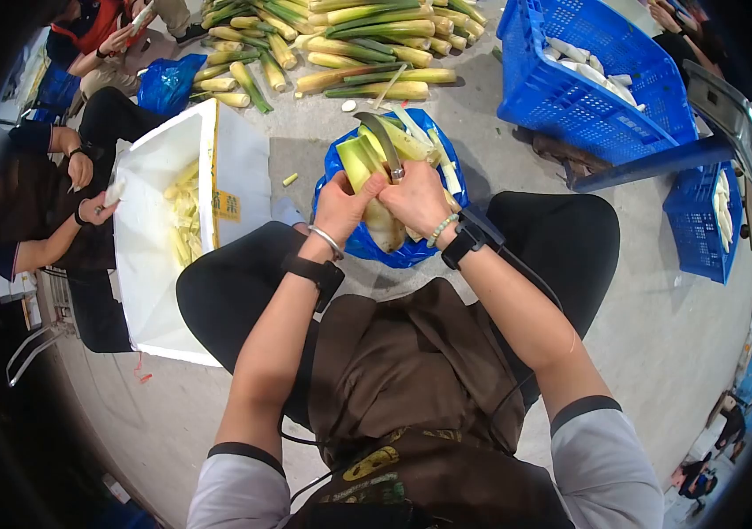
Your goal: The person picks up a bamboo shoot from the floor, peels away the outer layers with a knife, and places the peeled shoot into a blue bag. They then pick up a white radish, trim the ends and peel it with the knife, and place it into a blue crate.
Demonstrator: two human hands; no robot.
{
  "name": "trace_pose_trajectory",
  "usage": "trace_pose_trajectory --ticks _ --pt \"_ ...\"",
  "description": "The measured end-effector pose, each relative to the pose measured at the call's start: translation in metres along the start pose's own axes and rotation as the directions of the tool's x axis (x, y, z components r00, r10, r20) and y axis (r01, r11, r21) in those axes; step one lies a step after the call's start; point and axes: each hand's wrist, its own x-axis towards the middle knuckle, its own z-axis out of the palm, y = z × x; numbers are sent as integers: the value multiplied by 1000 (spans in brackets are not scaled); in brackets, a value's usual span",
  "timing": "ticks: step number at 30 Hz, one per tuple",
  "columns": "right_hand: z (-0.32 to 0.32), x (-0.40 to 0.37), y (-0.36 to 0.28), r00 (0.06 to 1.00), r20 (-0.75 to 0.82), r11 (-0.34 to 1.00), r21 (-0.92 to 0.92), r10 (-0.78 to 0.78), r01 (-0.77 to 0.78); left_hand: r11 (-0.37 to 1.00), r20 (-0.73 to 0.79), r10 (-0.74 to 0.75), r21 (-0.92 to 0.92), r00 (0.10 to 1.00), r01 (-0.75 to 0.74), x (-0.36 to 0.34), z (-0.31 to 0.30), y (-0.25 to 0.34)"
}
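Note:
Both my hands meet over a blue bag on the floor between my knees. My left hand is closed around a green and pale leafy stalk. In my right hand is a curved knife, its blade pointing up and away along the stalk; the fingers are wrapped round its handle. Under and beside my hands, other pale stalks and peeled leaves lie in the bag. The lower end of the held stalk is partly hidden by my hands.
Many green-tipped stalks are piled on the floor ahead. A white box with peelings stands left, beside a seated person holding a white piece. Blue crates with white pieces stand right, near a metal frame.

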Motion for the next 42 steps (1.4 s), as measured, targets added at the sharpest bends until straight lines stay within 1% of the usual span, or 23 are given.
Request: trace_pose_trajectory --ticks 1,2,5,6,8,11,13,14,17,18,20,21,23,24,27,28,31,32,35,36,39,40,42 --pt "-1 -2 2 999 36 1000 10 18 -19 997 30 -79 -7 996 79 -3 -2 9" --pt "-1 -3 3 999 52 1000 28 6 -8 998 24 -67 -6 997 67 -5 -1 14" --pt "1 1 20 983 185 1000 -17 -7 10 975 78 48 211 996 -63 -1 -9 3" --pt "-2 2 22 973 232 1000 -16 2 2 969 114 64 229 991 -89 -4 -9 4" --pt "-3 -1 25 976 219 997 76 4 -21 954 193 92 265 977 -142 -10 -10 7" --pt "-7 -2 28 973 225 974 208 45 -93 967 174 151 176 973 -182 -17 -7 5" --pt "-9 3 31 954 277 937 287 115 -197 929 129 139 326 982 -174 -18 -9 -1" --pt "-2 10 46 979 141 954 241 147 -178 900 111 140 399 984 -173 -17 -9 -4" --pt "-29 41 83 901 -67 812 467 428 -350 993 -157 71 -82 985 -85 -16 -19 -9" --pt "-35 40 87 887 -134 813 478 441 -332 974 -235 76 -191 969 -123 -19 -24 6" --pt "-43 50 87 857 -263 828 487 443 -278 948 -284 78 -274 956 -159 -14 -42 12" --pt "-36 54 90 871 -295 868 430 394 -247 929 -327 53 -331 944 -167 -12 -47 12" --pt "-15 52 101 890 -345 932 307 297 -192 891 -292 54 -418 955 -178 -6 -53 11" --pt "-18 40 73 924 -256 955 155 286 -253 872 -270 49 -458 962 -173 -6 -55 9" --pt "-17 29 38 989 -117 956 -266 91 -119 789 -164 -15 -608 986 -89 -9 -55 13" --pt "-13 33 42 993 -94 942 -320 77 -103 749 -98 13 -658 995 -74 -9 -56 11" --pt "-14 27 19 998 3 998 -25 57 -57 664 0 -24 -747 1000 16 -3 -55 3" --pt "-16 23 6 957 261 953 235 128 -192 631 33 -54 -774 998 60 -3 -51 4" --pt "-10 2 -5 868 492 814 478 64 -331 563 117 7 -821 993 93 -1 -36 7" --pt "-8 -4 -8 895 445 820 495 45 -287 594 92 23 -802 996 60 -6 -28 18" --pt "-3 -7 -9 974 225 828 540 28 -149 821 206 -65 -546 976 170 -9 -18 21" --pt "-3 -6 -7 986 167 885 460 -1 -78 882 161 -109 -440 981 170 -20 -8 30" --pt "-11 -6 -12 981 193 902 424 -5 -79 867 164 -21 -488 986 99 -18 -2 28"
